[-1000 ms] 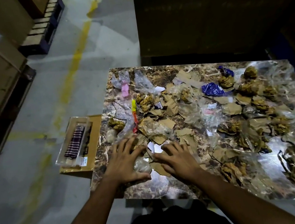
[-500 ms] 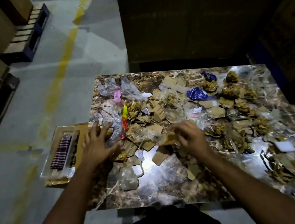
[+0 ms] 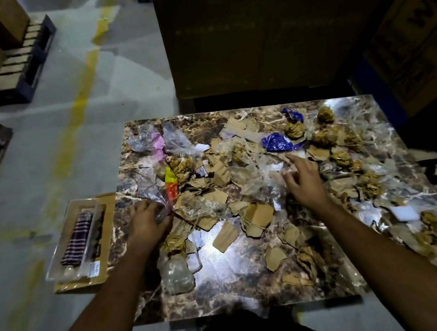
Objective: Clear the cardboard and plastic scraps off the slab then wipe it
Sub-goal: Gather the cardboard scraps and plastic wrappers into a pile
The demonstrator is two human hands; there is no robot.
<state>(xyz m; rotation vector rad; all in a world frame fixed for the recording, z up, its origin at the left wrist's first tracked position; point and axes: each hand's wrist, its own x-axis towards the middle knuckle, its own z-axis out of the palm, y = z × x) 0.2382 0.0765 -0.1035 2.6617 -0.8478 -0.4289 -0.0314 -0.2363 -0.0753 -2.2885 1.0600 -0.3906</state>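
- Since the earlier frame, both hands have travelled further up the brown marbled stone table (image 3: pixel 228 284): the left hand (image 3: pixel 147 225) now sits near the table's left edge, and the right hand (image 3: pixel 305 181) has reached past the middle into the litter.
- Left hand: fingers curl into a wad of clear crinkled plastic film (image 3: pixel 157 199), grasping it.
- Right hand: fingers spread and relaxed, released, resting on clear film and holding nothing.
- Scraps lie across the whole slab, thickest in the middle and to the right; the bare patch is the near edge.
- Risks: film caught under torn brown cardboard pieces (image 3: pixel 258 216) could drag them over the left edge onto the clear-lidded flat box holding a striped cloth (image 3: pixel 78 238) just beside it; light plastic could slip from a loose hold; crumpled brown paper wads (image 3: pixel 328 136) at the far right could be missed.
- Counts: two hands; one striped cloth; two blue foil wrappers (image 3: pixel 278 141); one yellow-and-red wrapper (image 3: pixel 171 184); cardboard, film and paper wads too many and too overlapped to count.
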